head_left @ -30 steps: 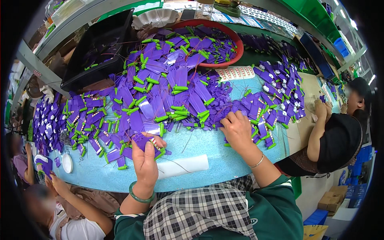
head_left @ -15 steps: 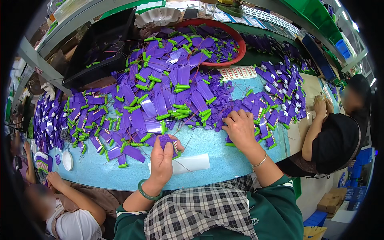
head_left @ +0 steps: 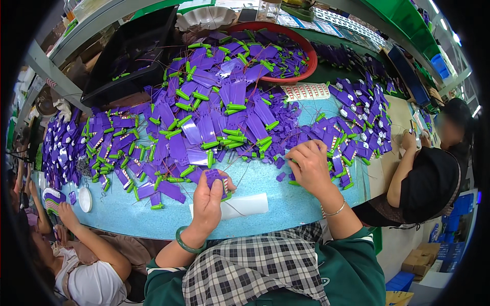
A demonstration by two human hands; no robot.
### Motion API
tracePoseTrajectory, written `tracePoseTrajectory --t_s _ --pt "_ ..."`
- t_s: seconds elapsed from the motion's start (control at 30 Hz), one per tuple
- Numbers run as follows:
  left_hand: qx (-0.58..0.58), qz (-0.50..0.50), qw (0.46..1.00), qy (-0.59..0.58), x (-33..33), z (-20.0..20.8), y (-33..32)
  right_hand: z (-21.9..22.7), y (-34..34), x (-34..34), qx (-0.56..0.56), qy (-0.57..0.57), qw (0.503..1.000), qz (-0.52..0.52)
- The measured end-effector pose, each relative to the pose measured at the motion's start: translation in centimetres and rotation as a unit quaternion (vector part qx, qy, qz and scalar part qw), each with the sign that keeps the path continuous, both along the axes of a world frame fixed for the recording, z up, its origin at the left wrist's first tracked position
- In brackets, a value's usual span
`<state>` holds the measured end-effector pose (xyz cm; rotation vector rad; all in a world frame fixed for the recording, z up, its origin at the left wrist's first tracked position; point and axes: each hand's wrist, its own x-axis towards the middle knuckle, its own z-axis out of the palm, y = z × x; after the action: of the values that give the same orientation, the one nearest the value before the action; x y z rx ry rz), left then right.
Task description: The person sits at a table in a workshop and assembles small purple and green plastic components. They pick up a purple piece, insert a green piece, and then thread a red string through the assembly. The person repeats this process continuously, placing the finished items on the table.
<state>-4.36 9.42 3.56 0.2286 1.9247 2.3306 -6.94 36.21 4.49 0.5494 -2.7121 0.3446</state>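
My left hand (head_left: 207,201) grips a purple plastic part (head_left: 216,178) between thumb and fingers, near the table's front edge. That part has a green cylindrical end and a red-and-white striped sticker on it. Over the right side of the pile is my right hand (head_left: 310,166), its thumb and fingertips drawn together. Whatever they pinch, if anything, is hidden. Small purple pieces (head_left: 280,176) lie just left of those fingers. A big heap of purple parts with green ends (head_left: 206,127) spreads beyond both hands, thin wires sticking out of it.
A white strip (head_left: 245,206) lies on the blue tabletop (head_left: 138,222). Behind the heap stand a red basin (head_left: 312,56) and a black bin (head_left: 102,94). A sticker sheet (head_left: 306,92) lies on the heap's far side. Co-workers sit at left (head_left: 94,275) and right (head_left: 426,176).
My right hand has lifted slightly back from the small pieces, its fingers closer together. The left hand keeps its purple part almost in place. At right, the co-worker's arms have shifted.
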Motion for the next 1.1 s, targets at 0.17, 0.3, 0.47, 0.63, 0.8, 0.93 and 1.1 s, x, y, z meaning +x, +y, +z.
tracePoseTrajectory --t_s 0.17,0.3,0.47,0.63,0.8,0.93,1.1 --pt "-0.004 -0.005 1.0 -0.003 0.0 -0.3 0.0 -0.5 -0.5 1.1 0.073 -0.051 0.99 0.111" --pt "-0.017 -0.013 1.0 -0.004 0.1 0.0 0.2 -0.7 -0.3 1.1 0.099 -0.099 0.984 0.108" --pt "-0.035 -0.037 0.999 -0.019 0.4 -0.6 0.3 1.1 -1.6 1.6 -0.204 -0.208 0.95 0.11" --pt "-0.101 -0.144 0.983 -0.044 0.8 -0.6 1.2 0.6 -4.3 3.7 -0.548 -0.36 0.752 0.066" --pt "-0.198 -0.197 0.96 0.034 1.2 -0.7 1.5 1.3 -6.3 4.2 -0.432 -0.258 0.861 0.07" --pt "-0.257 -0.19 0.939 0.124 1.1 0.9 1.6 1.6 -6.7 4.3 -0.356 -0.169 0.915 0.081" --pt "-0.273 -0.173 0.936 0.138 1.2 -0.1 1.6 1.8 -7.1 4.2 -0.33 -0.138 0.93 0.084"
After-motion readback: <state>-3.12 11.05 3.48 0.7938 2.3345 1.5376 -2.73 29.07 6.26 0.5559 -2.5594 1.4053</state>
